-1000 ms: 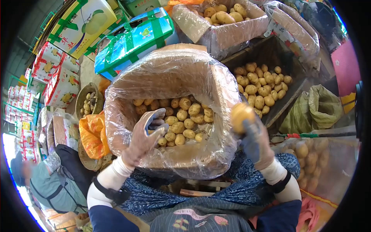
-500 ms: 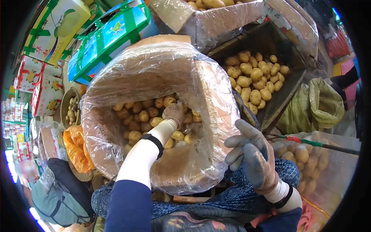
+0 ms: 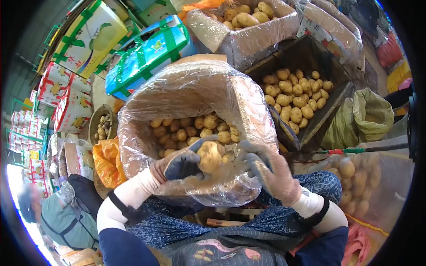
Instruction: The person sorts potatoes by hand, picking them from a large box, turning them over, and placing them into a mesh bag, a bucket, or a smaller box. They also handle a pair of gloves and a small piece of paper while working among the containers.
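Note:
My left hand [image 3: 177, 164], in a grey-and-brown glove, is wrapped round a large potato [image 3: 209, 157] above the plastic-lined cardboard box [image 3: 177, 95]. Just right of that potato, over the box's near right side, my right hand [image 3: 269, 170] has its gloved fingers apart and holds nothing; it is slightly blurred. Many potatoes [image 3: 182, 134] lie in the box beneath and beyond my hands. Further right, a dark open bin [image 3: 326, 116] holds a heap of paler potatoes [image 3: 296, 95].
Behind the box are a blue-and-green carton [image 3: 151, 55] and another potato box [image 3: 262, 33]. A green sack [image 3: 372, 117] and a clear bag of potatoes [image 3: 355, 177] are at right. On the left are an orange bag [image 3: 108, 163], a basket [image 3: 113, 117] and a seated person [image 3: 69, 217].
My left hand has come up out of the box towards me with a potato. My right hand has moved left, nearer to it. The view has shifted, so surroundings appear further right and lower.

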A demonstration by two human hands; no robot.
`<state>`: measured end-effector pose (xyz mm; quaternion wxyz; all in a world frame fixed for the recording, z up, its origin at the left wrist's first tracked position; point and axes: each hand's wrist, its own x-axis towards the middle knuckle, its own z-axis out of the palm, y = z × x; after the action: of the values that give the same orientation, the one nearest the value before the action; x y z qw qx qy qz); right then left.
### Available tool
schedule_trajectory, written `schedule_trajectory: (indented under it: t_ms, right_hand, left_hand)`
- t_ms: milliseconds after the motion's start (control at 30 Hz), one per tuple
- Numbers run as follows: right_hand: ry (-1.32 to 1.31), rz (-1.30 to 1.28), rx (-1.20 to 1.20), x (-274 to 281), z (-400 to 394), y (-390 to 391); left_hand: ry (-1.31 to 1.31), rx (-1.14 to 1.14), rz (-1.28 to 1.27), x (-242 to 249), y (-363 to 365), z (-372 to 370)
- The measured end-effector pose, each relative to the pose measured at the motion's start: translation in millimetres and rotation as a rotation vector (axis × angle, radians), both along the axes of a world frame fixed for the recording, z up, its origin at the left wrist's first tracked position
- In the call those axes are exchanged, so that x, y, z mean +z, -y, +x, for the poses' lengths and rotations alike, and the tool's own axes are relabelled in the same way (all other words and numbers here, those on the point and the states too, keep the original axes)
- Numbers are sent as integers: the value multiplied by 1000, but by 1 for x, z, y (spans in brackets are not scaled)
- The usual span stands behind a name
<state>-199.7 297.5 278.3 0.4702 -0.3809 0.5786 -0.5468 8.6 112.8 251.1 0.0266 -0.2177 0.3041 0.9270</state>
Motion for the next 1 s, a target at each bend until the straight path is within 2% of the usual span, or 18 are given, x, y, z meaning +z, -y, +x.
schedule_trajectory:
  t_ms: [33, 67, 100, 167, 300, 367, 400, 533, 600, 633, 700, 733, 767, 833, 867, 900, 933, 1000]
  right_hand:
    - [-6, -15, 4, -2, 6, 1]
    - [-120, -92, 65, -5, 12, 2]
    - [-235, -165, 125, -9, 17, 3]
    - [-226, -196, 159, -17, 29, 4]
    - [-259, -218, 137, -13, 40, 7]
    - [-355, -240, 53, -19, 38, 7]
    - [-429, -333, -50, -27, 41, 6]
    - [-260, -188, 4, -34, 44, 6]
    - [-335, -369, -123, -62, 48, 7]
    - [-339, -363, -120, -53, 48, 4]
    - [-294, -171, 42, -19, 46, -1]
    - [-276, -59, 133, -15, 46, -5]
    - [-274, -56, 137, -15, 45, -7]
    - [-452, 42, 755, -19, 40, -11]
    - [-440, 43, 762, -22, 39, -16]
    - [-595, 10, 895, -25, 39, -23]
    - [-750, -26, 1028, -29, 38, -29]
    - [-785, -21, 1014, -40, 37, -35]
  left_hand:
    - [-51, 15, -32, 9, -11, 6]
    - [-69, -29, -33, 28, -22, 9]
    - [-38, 36, -11, 33, -36, 13]
    - [-37, -4, 78, 34, -50, 25]
    - [-55, 91, -26, 40, -76, 21]
    - [-167, 17, 138, 34, -74, 20]
    - [-132, 114, 143, 34, -82, 17]
    - [-112, 146, 183, 40, -88, 13]
    - [-138, 125, 256, 35, -88, 16]
    - [-141, 126, 263, 35, -86, 19]
    - [-135, 89, 66, 46, -75, 29]
    - [-67, 207, -56, 60, -70, 35]
    - [-96, 278, -182, 68, -62, 42]
    - [1, 479, -406, 88, -50, 70]
    - [-12, 600, -454, 87, -43, 90]
    - [23, 650, -480, 91, -34, 121]
    - [28, 804, -542, 96, -35, 136]
    - [218, 909, -667, 102, -37, 187]
